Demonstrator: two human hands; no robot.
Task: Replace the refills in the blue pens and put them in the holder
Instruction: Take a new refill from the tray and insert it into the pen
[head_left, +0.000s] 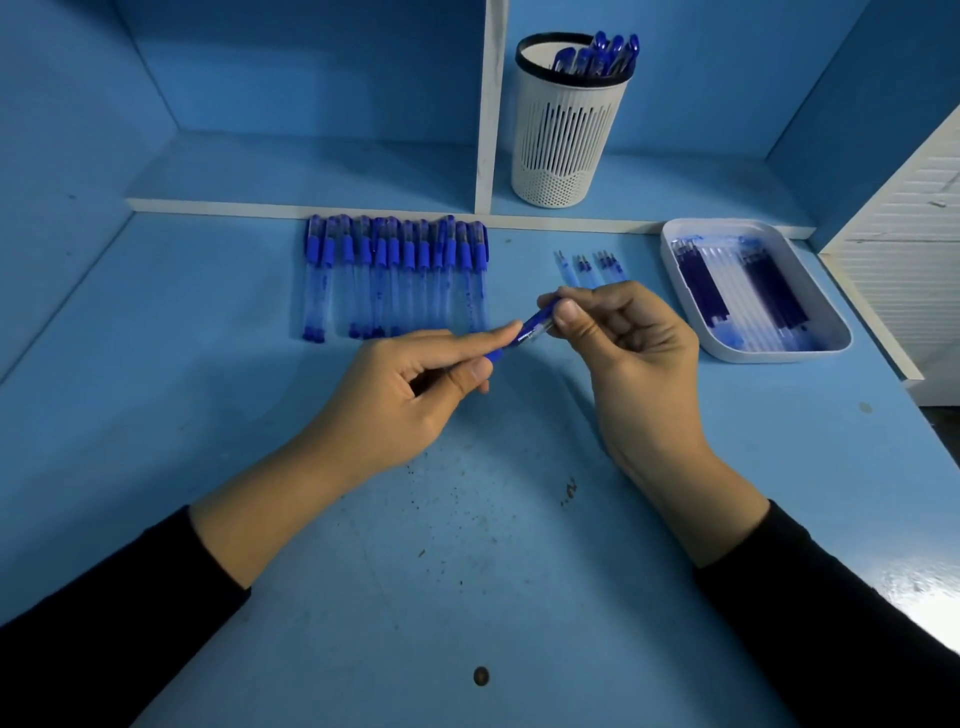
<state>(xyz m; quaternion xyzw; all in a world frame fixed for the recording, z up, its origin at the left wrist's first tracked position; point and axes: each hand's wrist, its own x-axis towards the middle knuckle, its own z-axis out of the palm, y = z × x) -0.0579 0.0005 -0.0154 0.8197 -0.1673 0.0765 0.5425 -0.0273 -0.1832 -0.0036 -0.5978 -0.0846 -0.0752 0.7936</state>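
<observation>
Our fingertips (511, 328) pinch a blue, clear-barrelled plastic pen (530, 332) from both ends: the left hand (415, 395) clamps thumb and forefinger on its lower end, the right hand (623, 338) closes thumb and fingers on the upper end, and the pen hangs just above the blue desk (467, 519). We judge this 1 pen to be mid-assembly, though we cannot tell whether it is being opened or closed.

Just beyond the right hand lie a few loose clear refills (592, 265). Right of them, a white rounded tray (675, 280) holds dark-blue refills. Behind the left hand a row of about 12 capped blue pens (395, 275) waits, so most work seems left. On the shelf, the white slotted holder (566, 130) already carries several finished pens.
</observation>
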